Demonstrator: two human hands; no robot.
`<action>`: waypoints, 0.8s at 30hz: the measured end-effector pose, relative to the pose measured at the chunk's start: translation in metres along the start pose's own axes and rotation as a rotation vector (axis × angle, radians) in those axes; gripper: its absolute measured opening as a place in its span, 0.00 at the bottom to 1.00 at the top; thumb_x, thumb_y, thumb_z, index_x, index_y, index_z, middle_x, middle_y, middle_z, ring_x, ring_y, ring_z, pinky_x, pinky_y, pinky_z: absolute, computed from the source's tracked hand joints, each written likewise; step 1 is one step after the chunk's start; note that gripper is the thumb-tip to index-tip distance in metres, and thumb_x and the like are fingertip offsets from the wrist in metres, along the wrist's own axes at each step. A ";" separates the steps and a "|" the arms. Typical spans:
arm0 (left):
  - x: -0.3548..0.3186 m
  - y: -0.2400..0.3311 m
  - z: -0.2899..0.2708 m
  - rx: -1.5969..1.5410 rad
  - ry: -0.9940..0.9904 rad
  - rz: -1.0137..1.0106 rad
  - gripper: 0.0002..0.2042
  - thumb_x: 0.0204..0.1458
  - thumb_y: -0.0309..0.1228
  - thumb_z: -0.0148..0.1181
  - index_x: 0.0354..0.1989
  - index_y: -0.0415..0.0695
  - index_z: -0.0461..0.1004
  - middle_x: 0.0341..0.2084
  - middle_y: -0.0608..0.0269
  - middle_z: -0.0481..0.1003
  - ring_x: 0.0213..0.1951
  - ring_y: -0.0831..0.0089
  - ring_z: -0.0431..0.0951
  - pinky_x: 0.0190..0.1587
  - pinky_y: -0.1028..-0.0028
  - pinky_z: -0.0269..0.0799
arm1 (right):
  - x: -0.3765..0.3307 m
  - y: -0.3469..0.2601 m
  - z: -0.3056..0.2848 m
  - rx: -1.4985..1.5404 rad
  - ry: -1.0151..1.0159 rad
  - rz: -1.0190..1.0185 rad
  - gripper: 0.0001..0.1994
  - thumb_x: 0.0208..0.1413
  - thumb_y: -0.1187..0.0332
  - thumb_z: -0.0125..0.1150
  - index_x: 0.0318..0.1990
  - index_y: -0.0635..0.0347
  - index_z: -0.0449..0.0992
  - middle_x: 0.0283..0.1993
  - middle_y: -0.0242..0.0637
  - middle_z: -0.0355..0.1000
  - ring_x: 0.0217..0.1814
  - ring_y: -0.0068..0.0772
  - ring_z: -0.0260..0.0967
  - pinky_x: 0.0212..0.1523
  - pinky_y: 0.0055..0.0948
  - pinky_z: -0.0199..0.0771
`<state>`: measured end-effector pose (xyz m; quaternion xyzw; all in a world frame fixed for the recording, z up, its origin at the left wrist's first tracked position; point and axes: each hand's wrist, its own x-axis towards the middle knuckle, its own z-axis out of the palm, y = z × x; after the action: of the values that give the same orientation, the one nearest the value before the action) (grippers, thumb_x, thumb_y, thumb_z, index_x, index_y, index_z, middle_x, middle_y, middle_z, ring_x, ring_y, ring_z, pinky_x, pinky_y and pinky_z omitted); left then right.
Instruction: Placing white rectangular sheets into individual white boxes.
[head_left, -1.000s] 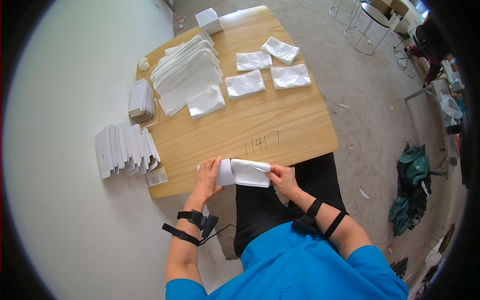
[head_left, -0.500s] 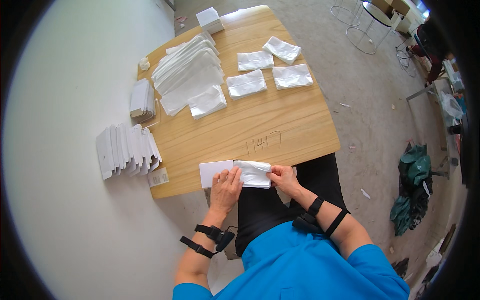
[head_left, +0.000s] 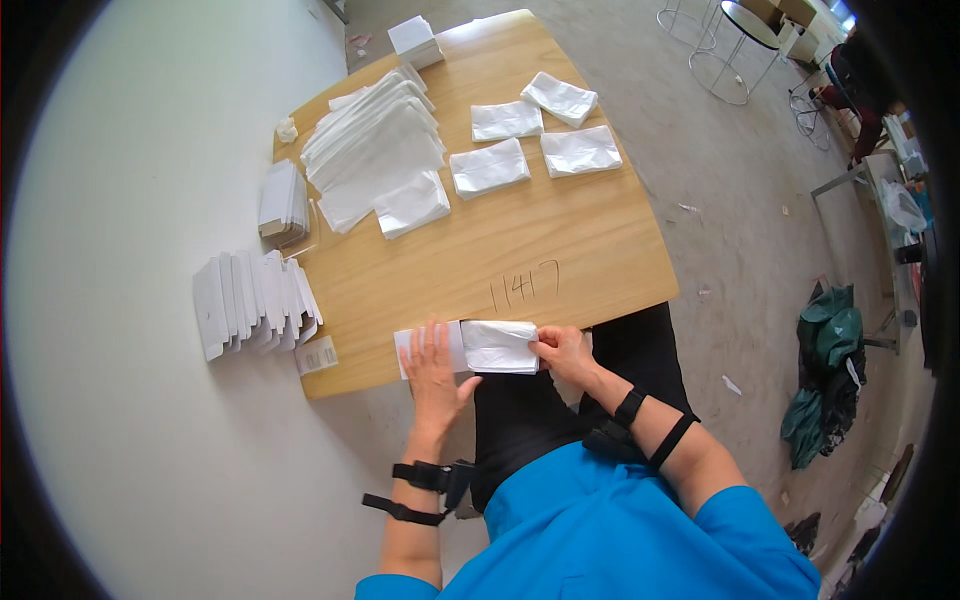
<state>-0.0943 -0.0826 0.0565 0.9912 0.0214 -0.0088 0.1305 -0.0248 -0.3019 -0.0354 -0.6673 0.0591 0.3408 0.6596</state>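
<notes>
My left hand (head_left: 433, 372) lies open, fingers spread, over a white card-like piece (head_left: 457, 345) at the table's near edge. Against the right side of that piece rests a folded white plastic bag or sheet (head_left: 500, 348), creased and flat. My right hand (head_left: 563, 353) pinches its right end between thumb and fingers. Whether the white card-like piece continues beneath the plastic is hard to make out. Both forearms wear black straps with small black devices.
The wooden table (head_left: 590, 260) holds several folded white packets (head_left: 490, 167), a fanned pile of white sheets (head_left: 375, 135) and a small white block stack (head_left: 416, 42). Flat white cartons (head_left: 255, 300) stand at its left edge by the wall. Green and black bags (head_left: 825, 375) lie on the floor; a person sits far right.
My left hand has slid left off the folded plastic, its fingers now spread over the white card-like piece. The right hand keeps its pinch on the plastic's right end.
</notes>
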 end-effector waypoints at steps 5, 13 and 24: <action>0.005 -0.054 0.005 0.085 -0.150 0.003 0.49 0.37 0.25 0.74 0.71 0.45 0.52 0.70 0.57 0.55 0.72 0.55 0.49 0.74 0.50 0.40 | 0.007 -0.018 -0.002 0.008 -0.073 0.000 0.10 0.60 0.72 0.59 0.44 0.69 0.79 0.34 0.36 0.79 0.34 0.23 0.76 0.34 0.25 0.80; 0.018 -0.058 0.005 0.040 -0.161 0.172 0.46 0.38 0.22 0.72 0.70 0.48 0.55 0.68 0.61 0.59 0.71 0.59 0.54 0.73 0.54 0.48 | 0.016 -0.023 0.005 -0.035 -0.106 0.010 0.10 0.61 0.72 0.59 0.45 0.69 0.78 0.35 0.36 0.79 0.35 0.23 0.76 0.36 0.26 0.81; 0.019 -0.028 0.005 0.071 -0.141 0.131 0.50 0.31 0.33 0.79 0.69 0.48 0.57 0.64 0.62 0.62 0.66 0.58 0.59 0.71 0.51 0.47 | 0.008 -0.011 0.031 0.034 0.045 -0.003 0.09 0.57 0.72 0.60 0.40 0.68 0.80 0.31 0.34 0.79 0.31 0.21 0.75 0.30 0.25 0.77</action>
<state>-0.0768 -0.0562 0.0444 0.9914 -0.0528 -0.0709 0.0967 -0.0247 -0.2687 -0.0271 -0.6635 0.0786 0.3236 0.6700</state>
